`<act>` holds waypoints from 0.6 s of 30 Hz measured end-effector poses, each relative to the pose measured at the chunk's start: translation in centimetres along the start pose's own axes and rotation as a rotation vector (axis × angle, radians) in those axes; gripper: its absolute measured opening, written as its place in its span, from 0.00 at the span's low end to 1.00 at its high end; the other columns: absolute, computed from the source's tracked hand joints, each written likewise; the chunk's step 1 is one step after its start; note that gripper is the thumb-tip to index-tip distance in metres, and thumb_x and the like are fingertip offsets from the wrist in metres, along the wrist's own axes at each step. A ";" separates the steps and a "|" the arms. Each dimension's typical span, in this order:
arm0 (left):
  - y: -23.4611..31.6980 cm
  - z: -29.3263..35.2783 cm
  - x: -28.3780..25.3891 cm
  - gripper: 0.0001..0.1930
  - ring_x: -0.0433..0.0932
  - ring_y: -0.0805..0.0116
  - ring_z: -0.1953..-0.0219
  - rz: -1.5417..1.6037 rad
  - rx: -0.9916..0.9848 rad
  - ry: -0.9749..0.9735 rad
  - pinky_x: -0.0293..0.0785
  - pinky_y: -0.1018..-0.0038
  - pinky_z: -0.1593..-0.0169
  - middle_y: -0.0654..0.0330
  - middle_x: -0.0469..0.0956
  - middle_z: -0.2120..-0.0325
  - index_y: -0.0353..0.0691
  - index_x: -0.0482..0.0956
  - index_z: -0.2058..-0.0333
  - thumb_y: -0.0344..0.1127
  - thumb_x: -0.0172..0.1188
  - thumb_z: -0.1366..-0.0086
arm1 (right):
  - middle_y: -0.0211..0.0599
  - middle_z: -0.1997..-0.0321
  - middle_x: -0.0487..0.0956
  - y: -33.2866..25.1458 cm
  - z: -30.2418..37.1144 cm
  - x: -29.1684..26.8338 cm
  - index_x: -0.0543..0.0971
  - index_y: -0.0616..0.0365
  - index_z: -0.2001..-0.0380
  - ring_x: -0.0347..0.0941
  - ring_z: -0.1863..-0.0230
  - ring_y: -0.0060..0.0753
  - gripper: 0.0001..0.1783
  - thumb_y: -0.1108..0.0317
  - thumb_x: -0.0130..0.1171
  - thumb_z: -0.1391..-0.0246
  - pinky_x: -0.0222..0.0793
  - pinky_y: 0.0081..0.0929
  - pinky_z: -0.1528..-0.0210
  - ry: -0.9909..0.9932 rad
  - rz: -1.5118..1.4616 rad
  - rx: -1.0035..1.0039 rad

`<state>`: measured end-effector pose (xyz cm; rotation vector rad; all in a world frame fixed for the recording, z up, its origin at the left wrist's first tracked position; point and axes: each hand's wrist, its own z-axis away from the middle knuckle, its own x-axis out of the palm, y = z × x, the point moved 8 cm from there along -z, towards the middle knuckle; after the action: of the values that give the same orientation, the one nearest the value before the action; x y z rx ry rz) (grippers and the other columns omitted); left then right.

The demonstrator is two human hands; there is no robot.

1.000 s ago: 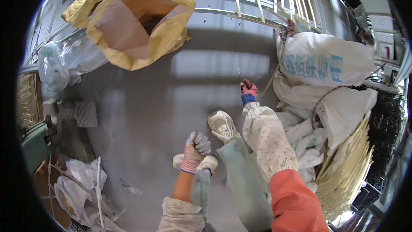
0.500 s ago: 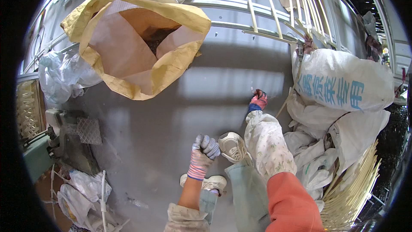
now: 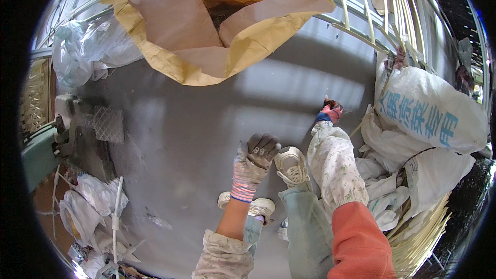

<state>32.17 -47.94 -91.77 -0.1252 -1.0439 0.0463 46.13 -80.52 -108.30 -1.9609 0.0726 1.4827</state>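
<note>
My left hand (image 3: 254, 163), in a striped knit glove with a dark grey coated palm, hovers over the floor in front of my shoes. Its palm shows, and the loosely bent fingers are apart with nothing in them. My right hand (image 3: 329, 112), in a red glove with a blue cuff and dark fingertips, reaches down ahead of my shoe (image 3: 292, 167). Its fingers are curled closed; what they hold, if anything, is too small to make out. A tiny pale speck (image 3: 326, 96) shows just beyond the fingertips.
A large open yellow paper sack (image 3: 206, 70) stands ahead, with dark contents deep inside. Stuffed white woven sacks (image 3: 429, 106) and pale thin rods (image 3: 421, 237) line the right. At left are clear plastic bags (image 3: 75, 54), a dark machine base (image 3: 90, 150) and scrap plastic (image 3: 101, 196).
My left hand has opened from a fist and turned its palm into view. My right hand stays low with curled fingers. The view has shifted, bringing the yellow sack higher and further right.
</note>
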 end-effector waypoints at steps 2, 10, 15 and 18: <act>0.2 0.0 1.2 0.23 0.64 0.57 0.42 -0.023 0.003 -0.043 0.59 0.56 0.39 0.54 0.70 0.49 0.41 0.74 0.53 0.53 0.46 0.36 | 0.39 0.70 0.76 0.1 -0.3 0.9 0.77 0.56 0.71 0.73 0.65 0.38 0.05 0.70 0.55 0.53 0.69 0.32 0.60 -0.007 -0.008 -0.005; 1.4 3.4 5.9 0.23 0.66 0.55 0.44 0.145 0.117 0.074 0.55 0.57 0.37 0.55 0.71 0.50 0.41 0.74 0.54 0.53 0.48 0.37 | 0.39 0.71 0.75 -13.9 9.1 -6.6 0.73 0.59 0.69 0.71 0.68 0.32 0.05 0.74 0.48 0.50 0.67 0.27 0.60 -0.441 -0.359 -0.178; 1.0 12.3 15.0 0.23 0.68 0.50 0.47 0.093 0.252 0.224 0.59 0.56 0.40 0.51 0.73 0.55 0.37 0.75 0.64 0.55 0.53 0.40 | 0.40 0.70 0.76 -35.3 19.6 -33.3 0.76 0.56 0.73 0.72 0.71 0.47 0.08 0.72 0.58 0.61 0.69 0.35 0.65 -0.667 -0.487 -0.977; 0.2 19.8 23.3 0.22 0.73 0.53 0.52 0.033 0.142 0.227 0.67 0.58 0.46 0.53 0.76 0.59 0.40 0.75 0.65 0.55 0.50 0.38 | 0.37 0.64 0.76 -44.5 22.3 -43.3 0.77 0.52 0.72 0.72 0.63 0.46 0.13 0.76 0.62 0.67 0.69 0.38 0.62 -0.748 -0.540 -1.038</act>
<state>26.77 -43.87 -61.90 -0.0173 -0.8088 0.1326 31.00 -48.84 -52.46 -1.6714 -1.6849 1.9069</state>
